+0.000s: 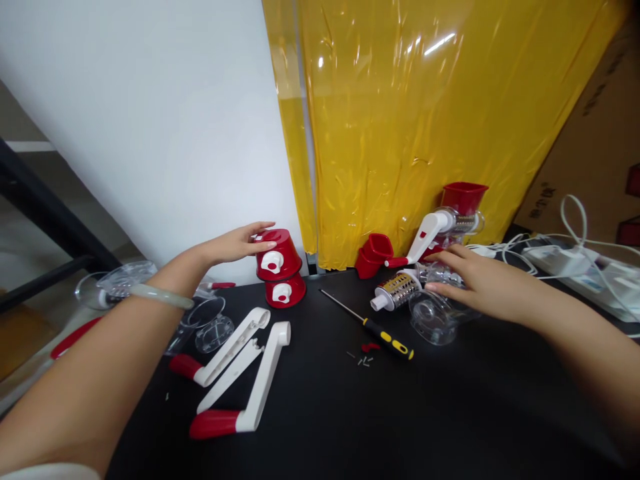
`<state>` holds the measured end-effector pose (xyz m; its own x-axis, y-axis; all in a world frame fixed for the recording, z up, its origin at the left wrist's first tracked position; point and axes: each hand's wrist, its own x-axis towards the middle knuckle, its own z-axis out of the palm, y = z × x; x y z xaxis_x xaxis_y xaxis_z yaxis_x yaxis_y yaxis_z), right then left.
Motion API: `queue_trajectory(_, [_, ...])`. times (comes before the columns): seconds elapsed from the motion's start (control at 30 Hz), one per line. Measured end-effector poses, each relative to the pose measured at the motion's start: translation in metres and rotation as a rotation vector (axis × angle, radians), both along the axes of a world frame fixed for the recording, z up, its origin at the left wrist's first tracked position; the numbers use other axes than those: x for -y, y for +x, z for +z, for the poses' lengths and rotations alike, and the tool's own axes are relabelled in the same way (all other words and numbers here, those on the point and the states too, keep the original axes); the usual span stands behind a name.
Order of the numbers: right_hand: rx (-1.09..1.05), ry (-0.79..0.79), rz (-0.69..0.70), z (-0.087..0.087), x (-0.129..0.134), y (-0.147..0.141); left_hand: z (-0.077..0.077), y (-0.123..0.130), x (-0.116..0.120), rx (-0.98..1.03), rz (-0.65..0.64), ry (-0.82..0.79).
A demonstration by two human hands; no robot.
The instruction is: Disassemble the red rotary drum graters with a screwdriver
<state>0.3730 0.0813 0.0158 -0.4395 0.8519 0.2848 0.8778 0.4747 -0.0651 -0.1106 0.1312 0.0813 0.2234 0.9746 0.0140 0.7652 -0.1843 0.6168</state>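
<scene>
Reaching forward, left hand (245, 243), right hand (467, 275) apart

yellow curtain (410, 127), cardboard box (575, 133), cables (509, 249)

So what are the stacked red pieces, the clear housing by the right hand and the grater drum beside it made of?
Stacked red pieces: probably glossy plastic, going by their smooth sheen.
Clear housing: shiny, hard plastic or perhaps glass; the dark table shows through.
Grater drum: likely polished metal; its perforated wall gleams brightly.
</scene>
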Motion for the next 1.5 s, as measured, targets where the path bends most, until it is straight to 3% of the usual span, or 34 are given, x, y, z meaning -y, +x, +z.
queue_trajectory(0.2, [0.017, -0.068, -0.007, 0.002, 0.003, 0.0, -0.003, 0.002, 0.001, -0.025, -0.02, 0.023])
queue_trajectory(0.57, [-0.026, -0.003, 0.065, 0.0, 0.003, 0.007, -0.002, -0.001, 0.0, -0.057, -0.018, 0.034])
queue_trajectory(1.13, [0.062, -0.013, 0.009, 0.003, -0.004, 0.009, -0.003, -0.004, -0.002, -0.102, 0.013, 0.066])
queue_trajectory(1.5, [0.068, -0.004, 0.019, 0.001, -0.004, 0.009, 0.0, 0.006, 0.006, -0.061, -0.081, 0.012])
